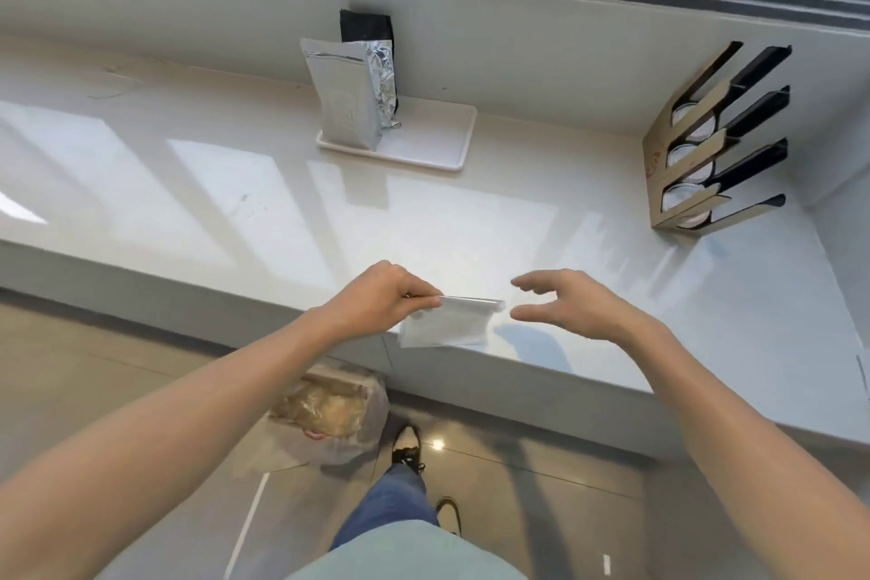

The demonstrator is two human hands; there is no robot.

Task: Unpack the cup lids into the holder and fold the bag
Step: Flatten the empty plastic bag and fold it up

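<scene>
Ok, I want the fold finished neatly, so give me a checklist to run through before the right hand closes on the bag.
1. Left hand pinching the clear bag: ok.
2. Right hand open, beside the bag's free end, not touching it: ok.
3. Bag empty of lids: looks flat, ok.
4. Lids in the holder: clear lids visible in its slots, ok.
5. Bag folded: partly at most; cannot tell how many folds.
6. Bare counter behind the bag for laying it down: ok.

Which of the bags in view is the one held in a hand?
The small clear folded bag at the counter's near edge, pinched by the left hand. The silver pouch and black pouch stand untouched on the white tray.
</scene>
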